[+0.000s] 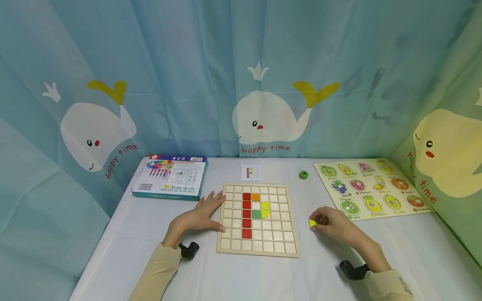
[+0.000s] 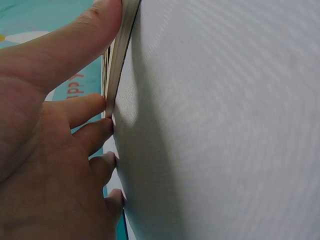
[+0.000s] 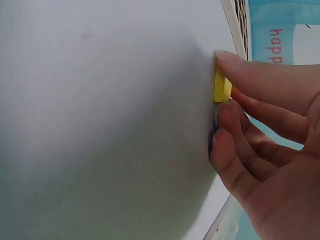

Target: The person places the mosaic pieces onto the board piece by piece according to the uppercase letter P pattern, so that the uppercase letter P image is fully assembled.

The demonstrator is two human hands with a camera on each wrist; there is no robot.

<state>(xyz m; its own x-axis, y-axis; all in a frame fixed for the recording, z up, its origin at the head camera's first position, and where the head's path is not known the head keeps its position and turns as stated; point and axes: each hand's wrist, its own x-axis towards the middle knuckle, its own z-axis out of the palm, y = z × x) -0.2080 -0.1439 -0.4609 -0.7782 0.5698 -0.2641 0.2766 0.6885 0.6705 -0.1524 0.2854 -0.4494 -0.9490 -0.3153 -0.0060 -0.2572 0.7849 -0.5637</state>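
Observation:
A wooden grid board (image 1: 279, 247) lies flat on the table. Red square tiles (image 1: 246, 213) form a column on it, with an orange tile (image 1: 255, 197), a green tile (image 1: 256, 214), a yellow square (image 1: 265, 205) and a rounded yellow tile (image 1: 265, 214) to their right. My left hand (image 1: 199, 216) rests with spread fingers at the board's left edge, thumb on its rim. Right of the board, my right hand (image 1: 333, 224) pinches a small yellow tile (image 3: 218, 86) between thumb and fingers, close over the white cloth. The fingers partly hide that tile's shape.
Behind the board lies a small pattern card (image 1: 250, 172). A green bead (image 1: 303, 174) sits to its right. A fruit puzzle board (image 1: 361, 190) is at the far right, and a flat box (image 1: 170, 177) at the back left. A blue curtain (image 1: 188, 83) hangs along the table's back edge.

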